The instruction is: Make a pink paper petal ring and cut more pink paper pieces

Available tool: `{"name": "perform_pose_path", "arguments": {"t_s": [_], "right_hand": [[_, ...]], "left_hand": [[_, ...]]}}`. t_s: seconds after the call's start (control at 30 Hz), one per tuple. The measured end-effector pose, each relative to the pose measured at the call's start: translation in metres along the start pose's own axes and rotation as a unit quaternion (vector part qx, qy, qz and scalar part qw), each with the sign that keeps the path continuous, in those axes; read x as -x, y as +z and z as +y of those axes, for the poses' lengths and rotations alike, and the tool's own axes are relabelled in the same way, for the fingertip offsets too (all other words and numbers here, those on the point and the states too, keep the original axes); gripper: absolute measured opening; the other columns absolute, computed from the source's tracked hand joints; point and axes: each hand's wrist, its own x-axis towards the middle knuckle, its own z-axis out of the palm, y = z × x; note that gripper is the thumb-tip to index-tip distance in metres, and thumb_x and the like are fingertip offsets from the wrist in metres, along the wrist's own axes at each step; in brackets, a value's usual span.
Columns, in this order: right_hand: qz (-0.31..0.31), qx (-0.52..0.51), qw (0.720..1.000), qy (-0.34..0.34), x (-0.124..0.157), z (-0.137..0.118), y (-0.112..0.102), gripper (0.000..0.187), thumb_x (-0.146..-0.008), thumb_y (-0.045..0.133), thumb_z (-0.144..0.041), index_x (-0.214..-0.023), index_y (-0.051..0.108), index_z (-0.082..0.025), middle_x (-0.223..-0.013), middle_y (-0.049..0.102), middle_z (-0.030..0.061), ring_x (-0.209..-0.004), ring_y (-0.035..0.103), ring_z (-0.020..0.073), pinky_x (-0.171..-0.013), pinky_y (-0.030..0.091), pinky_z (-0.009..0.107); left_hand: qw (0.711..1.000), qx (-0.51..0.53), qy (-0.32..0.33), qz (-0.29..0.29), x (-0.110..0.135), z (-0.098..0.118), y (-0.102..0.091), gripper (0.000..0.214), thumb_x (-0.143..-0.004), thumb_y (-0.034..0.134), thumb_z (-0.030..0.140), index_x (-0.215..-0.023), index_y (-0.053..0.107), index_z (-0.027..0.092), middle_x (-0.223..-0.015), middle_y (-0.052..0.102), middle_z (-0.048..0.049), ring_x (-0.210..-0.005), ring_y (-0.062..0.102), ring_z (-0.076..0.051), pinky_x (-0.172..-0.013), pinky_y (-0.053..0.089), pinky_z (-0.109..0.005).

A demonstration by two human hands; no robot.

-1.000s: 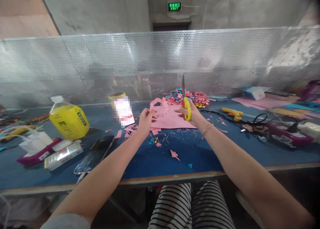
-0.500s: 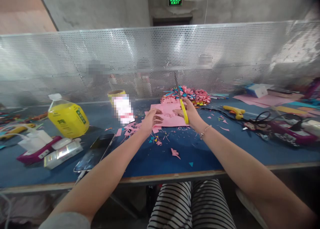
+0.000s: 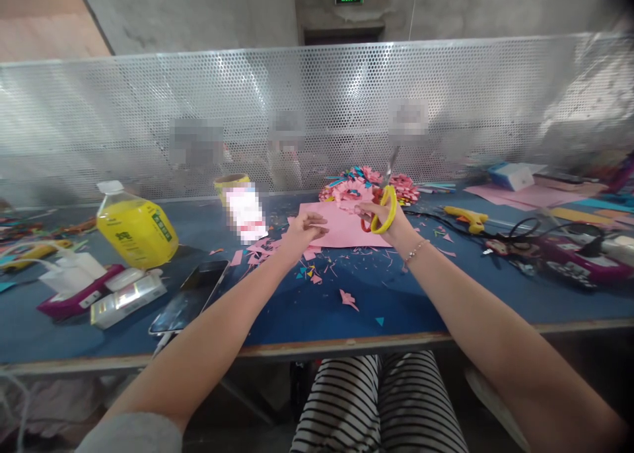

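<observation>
My right hand [image 3: 391,223] grips yellow-handled scissors [image 3: 384,205], blades pointing up and away toward the mesh screen. It hovers at the far right corner of a pink paper sheet [image 3: 341,232] lying flat on the blue table [image 3: 307,314]. My left hand [image 3: 303,230] rests at the sheet's left edge, fingers curled loosely on the paper; nothing shows clearly inside them. A pile of pink and blue cut paper flowers [image 3: 369,185] lies just behind the sheet. Small pink and blue paper scraps [image 3: 317,271] are scattered in front of it.
A yellow bottle [image 3: 135,225] lies tilted at the left, with tissue packs [image 3: 94,291] and a phone [image 3: 191,298] near it. A yellow glue gun [image 3: 463,216], cables and a power strip [image 3: 569,258] sit at the right. A perforated metal screen [image 3: 317,109] backs the table.
The cut pink paper piece that my left hand held up is gone from it; the hand now lies on the sheet. My right hand shifted right and the scissors tilted rightward.
</observation>
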Motion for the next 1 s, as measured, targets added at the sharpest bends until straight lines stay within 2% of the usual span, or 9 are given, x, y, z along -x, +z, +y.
{"name": "perform_pose_path", "arguments": {"t_s": [0.23,0.4,0.67,0.9,1.0], "right_hand": [[0.041,-0.041,0.998,-0.017,-0.0035,0.0002,-0.0024,0.059,-0.044,0.070,-0.013,-0.093,0.040,-0.026,-0.059,0.051,-0.0086,-0.061,0.056,0.0109,-0.064,0.050,0.028],[0.032,-0.022,0.999,-0.010,-0.0026,0.0002,-0.0020,0.062,-0.045,0.069,-0.013,-0.098,0.040,-0.027,-0.060,0.049,-0.0090,-0.059,0.056,0.0102,-0.063,0.050,0.028],[0.017,-0.008,1.000,0.001,0.0005,-0.0014,0.0017,0.062,-0.045,0.068,-0.013,-0.098,0.038,-0.027,-0.061,0.049,-0.0087,-0.057,0.056,0.0099,-0.062,0.050,0.027],[-0.001,0.039,0.999,-0.019,0.0003,0.0013,0.0015,0.061,-0.047,0.067,-0.016,-0.100,0.038,-0.025,-0.060,0.047,-0.0081,-0.055,0.055,0.0099,-0.055,0.047,0.025],[0.001,0.055,0.998,-0.023,0.0005,0.0030,0.0016,0.061,-0.045,0.069,-0.017,-0.097,0.037,-0.024,-0.059,0.046,-0.0085,-0.051,0.053,0.0095,-0.052,0.046,0.025]], "left_hand": [[1.000,-0.001,0.003,-0.017,-0.0018,-0.0050,-0.0028,0.026,-0.058,0.063,0.006,-0.079,0.051,0.014,-0.085,0.063,-0.0056,-0.069,0.062,-0.012,-0.078,0.049,-0.036],[0.999,-0.033,0.017,-0.017,-0.0004,-0.0040,-0.0020,0.025,-0.059,0.066,0.011,-0.079,0.052,0.013,-0.086,0.062,-0.0064,-0.069,0.059,-0.010,-0.073,0.050,-0.033],[0.996,-0.077,0.050,-0.024,-0.0028,-0.0059,-0.0037,0.032,-0.051,0.069,0.009,-0.079,0.054,0.014,-0.080,0.061,-0.0030,-0.063,0.055,-0.007,-0.065,0.047,-0.026],[0.996,-0.075,0.048,-0.018,-0.0045,-0.0069,-0.0045,0.034,-0.049,0.069,0.005,-0.078,0.054,0.014,-0.078,0.061,-0.0038,-0.065,0.056,-0.009,-0.068,0.047,-0.028],[0.998,-0.050,0.022,-0.007,-0.0023,-0.0036,-0.0025,0.031,-0.052,0.068,0.008,-0.079,0.054,0.014,-0.082,0.061,-0.0043,-0.068,0.057,-0.010,-0.066,0.048,-0.028]]}}
